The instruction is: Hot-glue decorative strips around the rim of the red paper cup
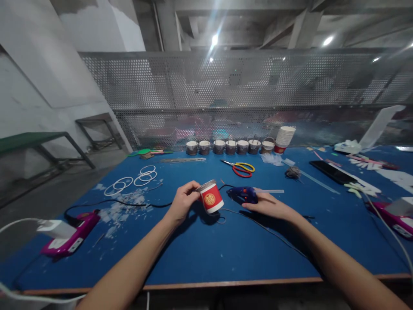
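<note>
My left hand (185, 200) grips a red and white paper cup (212, 197) by its rim, tilted above the blue table. Grey cord is wound around the cup's rim, and a loose grey cord (271, 232) trails from it to the right across the table. In my right hand (269, 206) is a blue hot glue gun (243, 194), with a clear glue stick (272, 191) poking out of its back. Its nozzle points left toward the cup, a short gap away. Scissors (242, 168) with red and yellow handles lie beyond the glue gun.
Several cord-wrapped cups (230, 147) line the back, beside a stack of paper cups (285, 138). White rings (145, 175) lie at left. A ball of grey cord (293, 172) and a black phone (332, 172) are at right. Magenta power strips (71, 237) sit at both sides.
</note>
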A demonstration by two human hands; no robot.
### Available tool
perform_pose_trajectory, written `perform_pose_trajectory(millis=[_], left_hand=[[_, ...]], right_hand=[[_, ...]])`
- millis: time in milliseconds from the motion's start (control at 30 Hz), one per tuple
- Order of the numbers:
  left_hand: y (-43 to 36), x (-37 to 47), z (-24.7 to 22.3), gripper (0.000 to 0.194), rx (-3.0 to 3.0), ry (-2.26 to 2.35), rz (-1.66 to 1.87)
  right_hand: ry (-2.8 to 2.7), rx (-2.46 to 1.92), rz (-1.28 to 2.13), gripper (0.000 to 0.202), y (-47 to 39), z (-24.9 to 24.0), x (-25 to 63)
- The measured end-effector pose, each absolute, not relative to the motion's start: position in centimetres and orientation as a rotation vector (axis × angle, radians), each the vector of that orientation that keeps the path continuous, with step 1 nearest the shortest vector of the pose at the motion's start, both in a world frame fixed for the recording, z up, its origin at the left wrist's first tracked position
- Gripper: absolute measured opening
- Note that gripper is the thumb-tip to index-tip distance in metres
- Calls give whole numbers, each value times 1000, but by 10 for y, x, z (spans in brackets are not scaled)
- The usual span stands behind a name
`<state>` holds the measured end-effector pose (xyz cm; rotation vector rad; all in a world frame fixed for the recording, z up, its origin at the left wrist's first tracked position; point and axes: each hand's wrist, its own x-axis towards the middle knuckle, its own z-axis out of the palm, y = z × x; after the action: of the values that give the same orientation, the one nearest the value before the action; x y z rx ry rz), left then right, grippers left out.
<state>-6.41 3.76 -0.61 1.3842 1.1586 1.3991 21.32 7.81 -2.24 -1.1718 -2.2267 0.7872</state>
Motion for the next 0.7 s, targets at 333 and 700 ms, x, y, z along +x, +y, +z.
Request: perform_pose_trajectory(millis=[333, 700], left_hand=[[36, -59, -6, 6, 1439, 1138, 1348], [40, -62, -8, 7, 1509, 1177, 1329]], right_hand=[[-2398, -1610, 577, 25, 137, 21, 248], [-2377, -1990, 116, 31, 193, -27, 195]])
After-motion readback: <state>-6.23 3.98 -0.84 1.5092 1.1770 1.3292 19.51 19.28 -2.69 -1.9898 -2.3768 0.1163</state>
